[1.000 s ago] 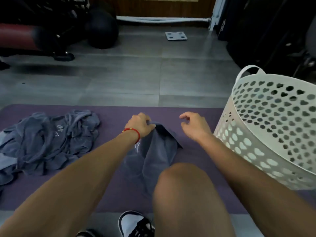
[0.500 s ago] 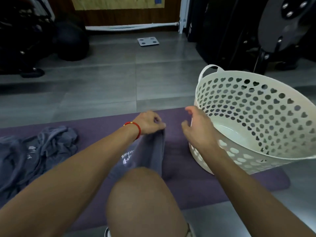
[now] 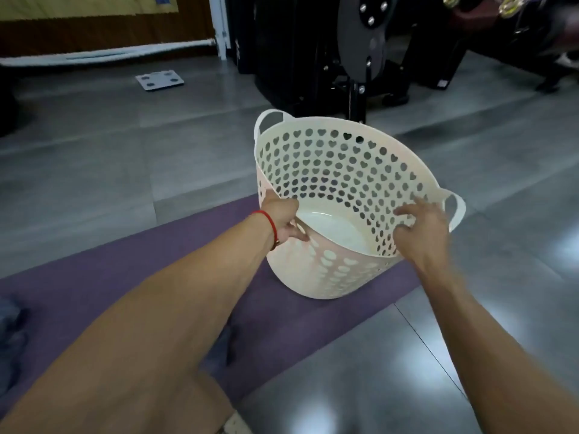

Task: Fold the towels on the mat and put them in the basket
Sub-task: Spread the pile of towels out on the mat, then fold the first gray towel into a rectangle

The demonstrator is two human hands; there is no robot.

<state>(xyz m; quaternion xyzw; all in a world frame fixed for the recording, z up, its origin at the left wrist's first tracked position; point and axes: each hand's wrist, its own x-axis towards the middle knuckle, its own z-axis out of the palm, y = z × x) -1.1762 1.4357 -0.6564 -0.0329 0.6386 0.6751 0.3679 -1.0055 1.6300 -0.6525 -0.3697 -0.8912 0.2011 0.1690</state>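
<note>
A cream plastic basket [image 3: 329, 170] with heart-shaped holes stands on the right end of the purple mat [image 3: 125, 277], tipped toward me and empty inside. My left hand [image 3: 283, 222], with a red string on its wrist, grips the near left part of the rim. My right hand [image 3: 421, 228] lies over the near right part of the rim, below the right handle, fingers spread into the basket. A sliver of the grey-blue towel pile [image 3: 9, 324] shows at the far left edge. A dark bit of towel [image 3: 219, 349] peeks out under my left forearm.
Grey tiled floor surrounds the mat. Black gym equipment [image 3: 360, 42] stands just behind the basket. A flat white scale [image 3: 159, 80] lies on the floor further back, near the wall. My knee fills the bottom left.
My view swung right from the towels to the basket. My left hand let go of the grey towel and took the basket's rim; my right hand moved onto the other side of the rim.
</note>
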